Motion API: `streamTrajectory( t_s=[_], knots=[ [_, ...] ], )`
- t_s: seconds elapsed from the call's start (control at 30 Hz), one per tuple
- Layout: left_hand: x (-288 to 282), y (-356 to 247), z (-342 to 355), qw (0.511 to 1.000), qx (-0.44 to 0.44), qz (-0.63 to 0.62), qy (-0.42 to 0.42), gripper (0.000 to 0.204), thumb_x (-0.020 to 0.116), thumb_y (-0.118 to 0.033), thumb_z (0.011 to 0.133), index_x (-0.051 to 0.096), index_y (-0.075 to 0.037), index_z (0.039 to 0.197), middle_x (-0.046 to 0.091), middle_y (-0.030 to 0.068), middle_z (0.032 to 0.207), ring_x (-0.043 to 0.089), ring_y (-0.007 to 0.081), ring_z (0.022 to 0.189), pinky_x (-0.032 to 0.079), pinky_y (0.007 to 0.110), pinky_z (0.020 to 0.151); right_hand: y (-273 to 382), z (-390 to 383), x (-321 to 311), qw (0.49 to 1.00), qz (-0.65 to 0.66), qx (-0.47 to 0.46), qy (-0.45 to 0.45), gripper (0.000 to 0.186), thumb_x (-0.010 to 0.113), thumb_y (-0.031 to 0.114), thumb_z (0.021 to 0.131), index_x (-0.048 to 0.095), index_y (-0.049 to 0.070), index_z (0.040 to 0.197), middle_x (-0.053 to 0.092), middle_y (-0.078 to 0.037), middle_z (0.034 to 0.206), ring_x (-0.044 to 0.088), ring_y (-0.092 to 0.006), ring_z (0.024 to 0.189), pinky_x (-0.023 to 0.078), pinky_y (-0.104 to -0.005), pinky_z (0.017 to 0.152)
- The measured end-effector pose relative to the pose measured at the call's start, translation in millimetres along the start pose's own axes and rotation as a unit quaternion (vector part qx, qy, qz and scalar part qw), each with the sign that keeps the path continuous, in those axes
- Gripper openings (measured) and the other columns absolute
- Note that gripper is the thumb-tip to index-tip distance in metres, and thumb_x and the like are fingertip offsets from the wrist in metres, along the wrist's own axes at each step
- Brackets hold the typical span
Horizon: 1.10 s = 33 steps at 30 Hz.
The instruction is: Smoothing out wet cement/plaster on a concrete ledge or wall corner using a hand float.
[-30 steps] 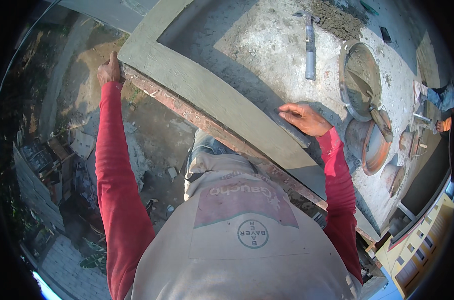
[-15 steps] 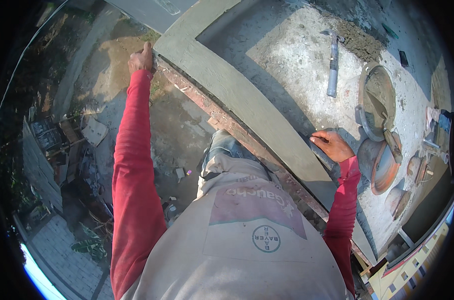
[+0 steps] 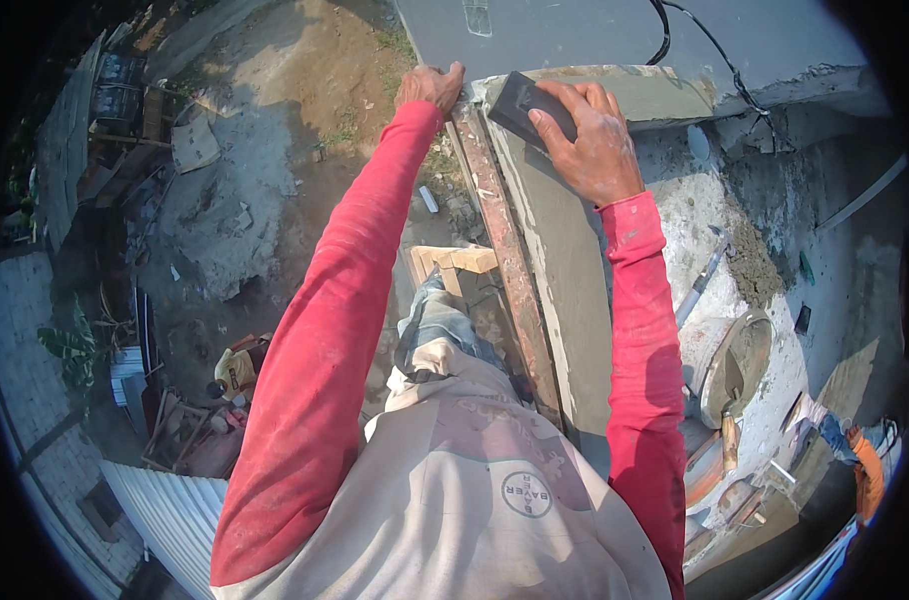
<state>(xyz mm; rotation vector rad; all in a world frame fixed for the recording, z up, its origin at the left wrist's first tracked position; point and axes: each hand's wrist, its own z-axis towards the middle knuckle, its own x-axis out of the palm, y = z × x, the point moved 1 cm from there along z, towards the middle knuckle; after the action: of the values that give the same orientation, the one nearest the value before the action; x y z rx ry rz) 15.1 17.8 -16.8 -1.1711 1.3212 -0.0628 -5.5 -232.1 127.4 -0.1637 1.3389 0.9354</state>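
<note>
A dark flat block (image 3: 520,108) sits at the far corner of a plastered ledge (image 3: 570,270), our right hand (image 3: 590,145) clasping it, arm outstretched. Our left hand (image 3: 431,88) curls beside the far end of a reddish strip (image 3: 505,225); we cannot tell what it grips. Well apart 1 second ago, our 2 hands are now near each other. Left of the strip, open ground (image 3: 345,190) lies below.

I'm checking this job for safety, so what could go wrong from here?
The right hand holds a dark block at the corner of the grey ledge; if it slips, it could drop to the ground below. The left hand is close by, so a knock or pinch seems possible. Tilting the block might also gouge the ledge's smooth surface.
</note>
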Motion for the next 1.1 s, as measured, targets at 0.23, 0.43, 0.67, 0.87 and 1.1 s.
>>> streamTrajectory(
  t_s=[0.23,0.43,0.67,0.87,1.1],
  knots=[
    [-1.0,-0.5,1.7,0.998,-0.034,-0.038,0.029,0.068,0.057,-0.062,0.088,0.083,0.000,0.100,0.077,0.0328,0.103,0.076,0.0474,0.102,0.059,0.052,0.094,-31.1,47.8,45.4,0.987,-0.095,-0.126,-0.010,0.048,0.075,0.045,0.099,0.073,0.014,0.136,0.065,-0.011,0.122,0.061,-0.0333,0.115,0.050,-0.0467,0.102],
    [7.1,4.0,-3.7,0.999,-0.007,-0.035,-0.001,0.068,0.057,-0.062,0.089,0.083,-0.001,0.104,0.077,0.0321,0.102,0.076,0.0475,0.103,0.059,0.052,0.095,2.4,-36.5,-18.7,0.987,-0.015,-0.090,0.132,0.046,0.084,0.024,0.092,0.072,0.007,0.133,0.066,-0.013,0.120,0.062,-0.0351,0.112,0.052,-0.0459,0.099],
    [5.9,0.5,0.9,1.000,-0.007,-0.014,0.016,0.071,0.058,-0.063,0.089,0.082,0.001,0.108,0.077,0.0328,0.106,0.076,0.0474,0.104,0.059,0.052,0.096,2.0,-33.8,-52.7,0.985,0.027,-0.087,0.144,0.043,0.085,0.014,0.089,0.074,0.005,0.130,0.067,-0.013,0.116,0.064,-0.0326,0.111,0.054,-0.0419,0.095],
    [-2.2,0.4,-3.0,1.000,0.006,0.003,0.004,0.065,0.056,-0.057,0.094,0.083,0.002,0.097,0.079,0.0266,0.092,0.079,0.0403,0.093,0.061,0.048,0.089,-9.0,37.6,24.5,0.984,-0.037,-0.164,0.064,0.042,0.077,0.028,0.098,0.070,0.009,0.135,0.066,-0.014,0.121,0.062,-0.0333,0.114,0.050,-0.0443,0.099],
    [8.7,1.4,-2.0,1.000,0.008,0.010,-0.014,0.064,0.057,-0.057,0.093,0.083,0.001,0.098,0.079,0.0259,0.093,0.079,0.0405,0.094,0.061,0.048,0.091,9.2,-91.1,-70.5,0.955,0.049,-0.059,0.288,0.046,0.085,0.023,0.089,0.074,0.009,0.132,0.063,-0.013,0.116,0.061,-0.0333,0.109,0.050,-0.0451,0.097]
  ],
)
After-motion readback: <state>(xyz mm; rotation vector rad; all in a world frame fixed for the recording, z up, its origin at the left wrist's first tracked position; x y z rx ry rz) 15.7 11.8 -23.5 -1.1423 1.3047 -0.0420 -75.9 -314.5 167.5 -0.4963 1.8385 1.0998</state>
